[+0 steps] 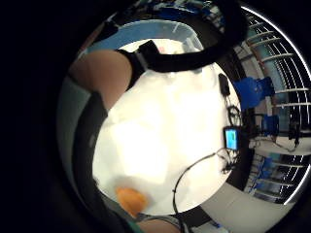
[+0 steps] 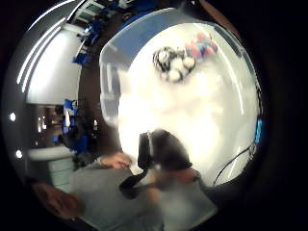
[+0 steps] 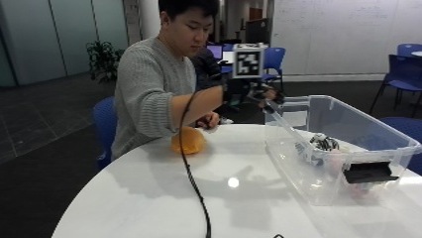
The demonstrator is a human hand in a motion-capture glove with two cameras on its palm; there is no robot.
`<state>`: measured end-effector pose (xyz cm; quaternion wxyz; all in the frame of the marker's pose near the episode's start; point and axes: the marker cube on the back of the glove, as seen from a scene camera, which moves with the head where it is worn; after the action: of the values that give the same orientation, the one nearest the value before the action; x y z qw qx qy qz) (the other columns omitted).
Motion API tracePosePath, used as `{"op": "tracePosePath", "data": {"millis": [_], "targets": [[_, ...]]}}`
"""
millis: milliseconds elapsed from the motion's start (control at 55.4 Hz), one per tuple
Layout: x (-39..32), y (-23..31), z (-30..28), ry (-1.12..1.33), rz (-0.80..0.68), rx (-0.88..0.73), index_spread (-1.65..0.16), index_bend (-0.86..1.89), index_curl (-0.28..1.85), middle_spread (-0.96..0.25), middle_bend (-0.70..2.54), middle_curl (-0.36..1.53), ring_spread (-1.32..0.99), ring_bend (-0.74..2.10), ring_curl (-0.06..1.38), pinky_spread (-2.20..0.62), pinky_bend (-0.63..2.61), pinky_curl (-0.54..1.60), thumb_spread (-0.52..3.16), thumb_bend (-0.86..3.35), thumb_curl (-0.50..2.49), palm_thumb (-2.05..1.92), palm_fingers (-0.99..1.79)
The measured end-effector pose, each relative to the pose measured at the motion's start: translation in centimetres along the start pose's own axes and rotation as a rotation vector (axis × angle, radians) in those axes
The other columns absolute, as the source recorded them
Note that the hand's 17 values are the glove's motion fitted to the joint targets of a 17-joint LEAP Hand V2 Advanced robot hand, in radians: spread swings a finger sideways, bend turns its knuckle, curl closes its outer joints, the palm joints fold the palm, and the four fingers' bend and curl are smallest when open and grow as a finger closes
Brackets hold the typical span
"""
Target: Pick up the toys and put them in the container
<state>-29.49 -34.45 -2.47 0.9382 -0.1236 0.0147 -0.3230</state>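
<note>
Outside view: my gloved right hand (image 3: 264, 94) hangs above the clear container (image 3: 369, 136) already holding toys (image 3: 323, 144), finger state undeterminable, an orange toy (image 3: 188, 141) left on the table (image 3: 131, 198); thumb-side view: binned toys (image 2: 175, 62); little-finger view: orange toy (image 1: 131, 200) outstanding.

Dark floor, blue chairs (image 3: 403, 63), whiteboard wall (image 3: 330, 34) — potted plant (image 3: 100, 58)

white round table (image 3: 165, 198) | on it: orange toy (image 3: 188, 141), clear container (image 3: 310, 183), black cable (image 3: 198, 198)
</note>
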Motion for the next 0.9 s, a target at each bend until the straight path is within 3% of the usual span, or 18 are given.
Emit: {"op": "tracePosePath", "data": {"millis": [90,325,777,903], "targets": [[-0.3,9.2,1.9,0.020,-0.186,-0.019,-0.39,0.16,0.50,-0.17,0.19,0.39,-0.15,0.41,0.36,0.02,1.14,0.34,1.26,-0.02,0.38,0.04,0.00],[-6.2,22.5,10.6,0.197,0.087,0.009,-0.40,0.18,0.47,-0.18,0.18,0.39,-0.15,0.42,0.36,0.02,1.11,0.33,1.27,-0.02,0.36,0.03,0.02],[-5.3,26.1,20.8,0.066,0.238,-0.213,-0.40,0.17,0.45,-0.16,0.16,0.36,-0.14,0.41,0.36,0.02,1.17,0.34,1.28,0.00,0.34,0.07,0.02],[-5.3,25.9,21.0,0.121,0.245,-0.189,-0.39,0.13,0.40,-0.17,0.19,0.35,-0.19,0.64,0.39,-0.10,1.19,0.34,1.32,0.05,0.38,0.18,0.23]]}}
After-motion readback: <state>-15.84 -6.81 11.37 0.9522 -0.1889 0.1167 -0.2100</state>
